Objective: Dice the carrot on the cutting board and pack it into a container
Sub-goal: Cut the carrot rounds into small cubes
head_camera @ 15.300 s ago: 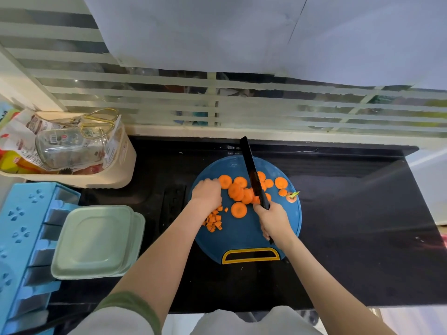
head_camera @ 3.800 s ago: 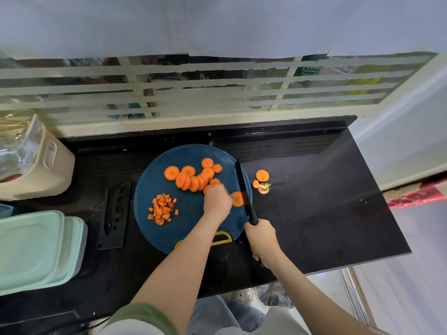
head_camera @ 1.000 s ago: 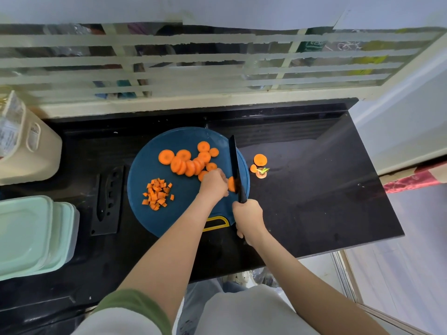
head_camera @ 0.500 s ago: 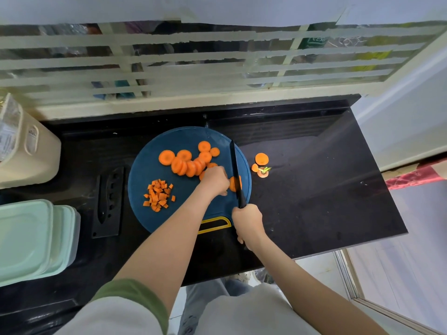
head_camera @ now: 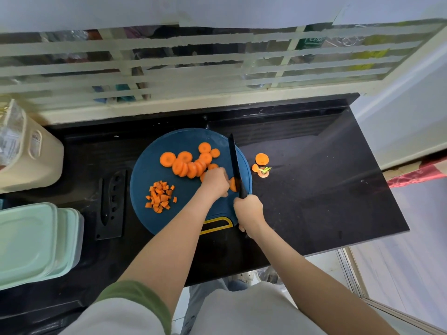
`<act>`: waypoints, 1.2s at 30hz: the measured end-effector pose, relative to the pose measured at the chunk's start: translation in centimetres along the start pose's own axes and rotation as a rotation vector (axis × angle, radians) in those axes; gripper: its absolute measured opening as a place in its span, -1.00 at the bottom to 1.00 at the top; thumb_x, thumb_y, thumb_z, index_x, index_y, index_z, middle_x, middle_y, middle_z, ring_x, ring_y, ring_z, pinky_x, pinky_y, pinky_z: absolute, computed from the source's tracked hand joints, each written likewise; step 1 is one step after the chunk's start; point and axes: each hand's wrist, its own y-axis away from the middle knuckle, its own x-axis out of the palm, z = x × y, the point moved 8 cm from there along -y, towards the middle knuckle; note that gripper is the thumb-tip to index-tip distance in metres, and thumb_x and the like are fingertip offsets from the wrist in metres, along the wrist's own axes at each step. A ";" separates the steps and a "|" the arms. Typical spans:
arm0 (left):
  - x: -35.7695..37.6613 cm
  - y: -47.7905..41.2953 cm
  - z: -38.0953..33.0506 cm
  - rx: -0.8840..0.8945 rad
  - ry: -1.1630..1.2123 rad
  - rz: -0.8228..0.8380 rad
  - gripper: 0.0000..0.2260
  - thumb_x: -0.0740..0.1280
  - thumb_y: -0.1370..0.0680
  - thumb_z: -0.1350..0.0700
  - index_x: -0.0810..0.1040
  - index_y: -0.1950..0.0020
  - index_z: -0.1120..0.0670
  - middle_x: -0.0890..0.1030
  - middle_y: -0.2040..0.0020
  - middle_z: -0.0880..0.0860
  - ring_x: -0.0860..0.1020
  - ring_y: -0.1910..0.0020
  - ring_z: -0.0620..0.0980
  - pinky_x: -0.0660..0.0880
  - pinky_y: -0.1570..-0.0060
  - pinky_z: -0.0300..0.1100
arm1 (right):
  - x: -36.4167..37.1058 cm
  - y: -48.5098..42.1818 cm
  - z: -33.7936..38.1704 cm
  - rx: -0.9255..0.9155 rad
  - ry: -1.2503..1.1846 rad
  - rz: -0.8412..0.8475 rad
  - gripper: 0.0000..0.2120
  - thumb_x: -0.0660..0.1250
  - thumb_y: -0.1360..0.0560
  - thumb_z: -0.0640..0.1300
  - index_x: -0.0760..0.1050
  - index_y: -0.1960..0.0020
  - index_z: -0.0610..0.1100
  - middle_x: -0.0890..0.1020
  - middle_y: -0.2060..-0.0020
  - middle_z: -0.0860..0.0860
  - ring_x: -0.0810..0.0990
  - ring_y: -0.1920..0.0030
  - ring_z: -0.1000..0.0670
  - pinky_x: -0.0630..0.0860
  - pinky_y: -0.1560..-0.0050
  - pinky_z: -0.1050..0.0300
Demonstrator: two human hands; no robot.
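A round blue cutting board (head_camera: 154, 165) lies on the black counter. Several orange carrot rounds (head_camera: 186, 164) overlap at its far side, and a small heap of diced carrot (head_camera: 160, 197) sits at its left. My left hand (head_camera: 215, 182) holds a carrot slice (head_camera: 232, 184) down near the board's right edge. My right hand (head_camera: 248, 210) grips the handle of a black knife (head_camera: 235, 163), whose blade stands on that slice. Pale green lidded containers (head_camera: 31, 240) are stacked at the left.
Carrot end pieces with a green stem (head_camera: 262, 165) lie on the black counter (head_camera: 326, 189) right of the board. A black knife sheath (head_camera: 110, 204) lies left of it. A cream bin (head_camera: 31, 155) stands far left. The counter's edge runs near my body.
Over the last second both hands stay at the board's right edge with the knife on the same slice; the blade has shifted slightly. The view has hardly moved.
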 end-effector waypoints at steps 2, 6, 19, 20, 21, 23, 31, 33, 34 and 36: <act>-0.2 0.3 0.2 -0.006 0.009 -0.019 -0.87 0.24 -0.56 0.23 0.46 0.19 0.13 0.56 0.02 0.16 0.60 0.05 0.13 0.58 0.00 -0.03 | 0.1 0.1 0.2 -0.039 -0.033 0.001 -0.86 0.19 -0.57 -0.20 0.40 0.16 -0.17 0.44 0.28 -0.06 0.44 0.29 -0.02 0.43 0.25 0.09; -0.3 0.4 0.6 -0.006 0.057 -0.019 -0.74 0.24 -0.54 0.27 0.38 0.32 0.04 0.51 0.16 0.10 0.61 0.07 0.15 0.59 0.02 -0.03 | 0.9 1.4 -0.5 -0.067 -0.026 0.030 -0.80 0.18 -0.57 -0.21 0.36 0.24 -0.12 0.41 0.33 -0.02 0.37 0.37 0.03 0.36 0.38 0.16; 0.7 -0.3 0.7 0.020 -0.072 0.074 -0.69 0.38 -0.42 0.38 0.48 -0.14 0.24 0.57 -0.10 0.19 0.54 -0.09 0.14 0.56 -0.01 -0.02 | 1.2 0.6 -1.9 -0.003 0.158 0.012 -0.76 0.18 -0.58 -0.16 0.44 -0.17 -0.28 0.42 0.28 -0.02 0.45 0.28 -0.02 0.43 0.35 0.14; 0.7 -0.4 0.8 0.016 -0.088 0.076 -0.67 0.39 -0.41 0.39 0.48 -0.15 0.23 0.57 -0.11 0.19 0.53 -0.09 0.14 0.56 -0.03 -0.01 | 1.2 0.5 -2.0 0.011 0.150 -0.001 -0.75 0.18 -0.58 -0.17 0.43 -0.18 -0.28 0.42 0.28 -0.02 0.48 0.24 -0.05 0.45 0.32 0.12; 0.8 -0.5 0.8 0.014 -0.096 0.079 -0.66 0.39 -0.40 0.39 0.48 -0.15 0.23 0.56 -0.12 0.19 0.53 -0.09 0.14 0.56 -0.04 0.00 | 1.1 0.3 -2.1 0.020 0.137 -0.013 -0.75 0.19 -0.58 -0.17 0.42 -0.19 -0.28 0.42 0.27 -0.03 0.49 0.20 -0.08 0.47 0.28 0.10; 0.8 -0.6 0.8 0.014 -0.094 0.082 -0.66 0.39 -0.40 0.40 0.48 -0.15 0.24 0.56 -0.12 0.20 0.53 -0.09 0.15 0.56 -0.04 0.02 | 1.3 0.0 -1.9 0.026 0.128 -0.025 -0.75 0.20 -0.58 -0.17 0.41 -0.20 -0.29 0.41 0.27 -0.04 0.51 0.14 -0.12 0.52 0.19 0.05; 0.4 0.1 0.9 0.004 -0.198 0.027 -0.72 0.25 -0.55 0.26 0.43 -0.26 0.26 0.52 -0.20 0.22 0.50 -0.17 0.18 0.45 0.00 -0.09 | 1.0 -0.3 -0.4 0.022 -0.162 0.123 -0.80 0.18 -0.52 -0.20 0.23 0.25 -0.11 0.25 0.45 -0.03 0.20 0.53 0.01 0.17 0.48 0.21; 0.0 0.3 1.1 0.034 -0.178 0.007 -0.72 0.20 -0.57 0.27 0.40 -0.28 0.25 0.52 -0.18 0.21 0.51 -0.15 0.19 0.44 0.03 -0.08 | 0.4 0.3 -0.4 0.033 -0.253 0.204 -0.78 0.14 -0.51 -0.25 0.16 0.24 -0.09 0.17 0.48 -0.04 0.10 0.58 0.02 0.08 0.51 0.27; -0.4 0.3 1.3 0.032 -0.046 -0.006 -0.74 0.18 -0.56 0.29 0.41 -0.25 0.22 0.53 -0.15 0.21 0.52 -0.10 0.19 0.42 0.10 -0.09 | 0.0 0.6 -0.1 0.015 -0.285 0.259 -0.76 0.13 -0.50 -0.27 0.14 0.27 -0.08 0.16 0.50 -0.03 0.07 0.58 0.03 0.06 0.50 0.27; -1.3 0.6 1.3 -0.033 0.350 -0.034 -0.79 0.12 -0.57 0.28 0.43 -0.17 0.17 0.54 -0.06 0.19 0.52 0.11 0.12 0.42 0.19 -0.10 | -0.5 1.3 0.7 -0.027 -0.338 0.384 -0.69 0.13 -0.49 -0.29 0.12 0.36 -0.07 0.14 0.55 -0.01 0.05 0.60 0.03 0.03 0.52 0.27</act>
